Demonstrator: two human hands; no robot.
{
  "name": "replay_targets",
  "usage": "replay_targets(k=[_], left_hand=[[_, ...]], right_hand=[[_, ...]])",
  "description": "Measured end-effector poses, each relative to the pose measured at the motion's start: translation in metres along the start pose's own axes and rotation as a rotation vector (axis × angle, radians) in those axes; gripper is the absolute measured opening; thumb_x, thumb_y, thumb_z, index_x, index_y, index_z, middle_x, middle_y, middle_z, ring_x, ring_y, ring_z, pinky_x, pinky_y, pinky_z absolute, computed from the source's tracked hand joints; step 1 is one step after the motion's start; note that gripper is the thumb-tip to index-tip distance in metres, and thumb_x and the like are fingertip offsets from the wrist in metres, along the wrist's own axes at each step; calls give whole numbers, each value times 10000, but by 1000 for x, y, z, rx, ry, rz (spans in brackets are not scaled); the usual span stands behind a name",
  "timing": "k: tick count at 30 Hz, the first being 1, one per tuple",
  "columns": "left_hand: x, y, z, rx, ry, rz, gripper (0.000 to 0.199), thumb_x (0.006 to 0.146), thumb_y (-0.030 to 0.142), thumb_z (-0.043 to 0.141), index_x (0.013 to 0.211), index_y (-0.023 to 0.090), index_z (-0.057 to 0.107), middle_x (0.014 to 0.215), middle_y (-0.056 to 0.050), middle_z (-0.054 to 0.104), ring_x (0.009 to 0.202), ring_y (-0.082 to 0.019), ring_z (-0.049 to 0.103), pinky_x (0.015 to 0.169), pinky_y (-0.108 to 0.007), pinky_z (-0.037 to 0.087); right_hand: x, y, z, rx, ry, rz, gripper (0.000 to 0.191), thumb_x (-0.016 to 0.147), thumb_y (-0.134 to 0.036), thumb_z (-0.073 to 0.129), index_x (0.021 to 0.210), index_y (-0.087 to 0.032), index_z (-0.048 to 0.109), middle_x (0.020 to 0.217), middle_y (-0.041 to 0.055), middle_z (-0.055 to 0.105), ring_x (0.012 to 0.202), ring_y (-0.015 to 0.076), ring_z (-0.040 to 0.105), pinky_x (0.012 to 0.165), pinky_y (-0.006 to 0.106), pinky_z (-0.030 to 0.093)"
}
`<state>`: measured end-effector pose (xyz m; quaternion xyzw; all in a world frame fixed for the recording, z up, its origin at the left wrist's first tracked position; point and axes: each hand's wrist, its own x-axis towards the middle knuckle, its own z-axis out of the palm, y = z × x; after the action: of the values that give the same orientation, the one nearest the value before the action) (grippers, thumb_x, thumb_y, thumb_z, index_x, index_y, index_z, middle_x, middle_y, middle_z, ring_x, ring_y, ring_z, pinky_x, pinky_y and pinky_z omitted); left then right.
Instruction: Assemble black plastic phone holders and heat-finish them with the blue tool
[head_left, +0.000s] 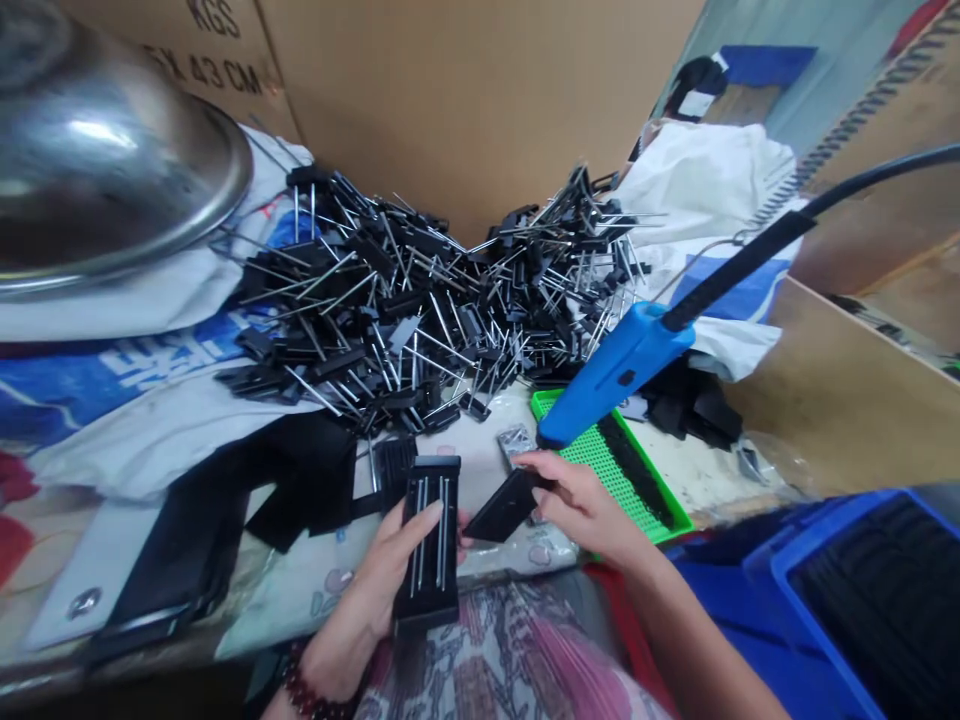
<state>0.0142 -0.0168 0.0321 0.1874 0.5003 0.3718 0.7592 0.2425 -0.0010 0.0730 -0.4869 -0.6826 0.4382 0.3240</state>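
Observation:
My left hand is closed around a long black plastic frame that has two thin metal rods along it, its thumb lying over the rods. A flat black plate is pinched in my right hand, just right of the frame and tilted. Some fingertips show between the two parts. Beyond my hands rises a big heap of black plastic pieces with metal rods. A blue electric screwdriver hangs on a cable above my right hand, over a green mesh tray with small dark pieces in it.
A large metal lamp shade hangs at the upper left. Flat black parts lie on the left of the table. At the lower right stands a blue crate with black parts inside. Cardboard walls the back.

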Motion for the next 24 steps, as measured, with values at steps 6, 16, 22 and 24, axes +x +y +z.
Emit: replay_targets(k=[6,16,22,24], left_hand=[[-2,-3,-5,-15,17,-18,487,676,425,788,1030,169,574,706,-46,725,571,-209,677,499,-265,503],[9,-6,-9,11,38,-4,402,681,419,774,952,169,612,657,-39,709,590,-212,676,511,-265,504],[4,3,-9,18,111,93,420,667,462,771,894,128,655,689,-62,716,554,-171,629,492,-245,473],[1,5,-10,-5,97,106,403,682,454,764,907,136,659,747,-71,731,582,-176,645,500,-244,478]], right_hand=[[13,-14,10,-131,-135,-148,207,886,-174,486,1066,-189,587,909,39,664,741,134,618,646,242,501],[15,-19,10,-198,-54,-205,193,900,-172,491,1070,-202,578,872,21,648,697,118,589,627,227,455],[30,-7,17,-500,-193,-176,308,768,-28,409,960,-202,575,841,20,600,730,155,545,659,267,415],[39,4,30,-633,-270,-156,313,755,-30,401,952,-192,582,893,47,590,772,179,554,693,297,434]])
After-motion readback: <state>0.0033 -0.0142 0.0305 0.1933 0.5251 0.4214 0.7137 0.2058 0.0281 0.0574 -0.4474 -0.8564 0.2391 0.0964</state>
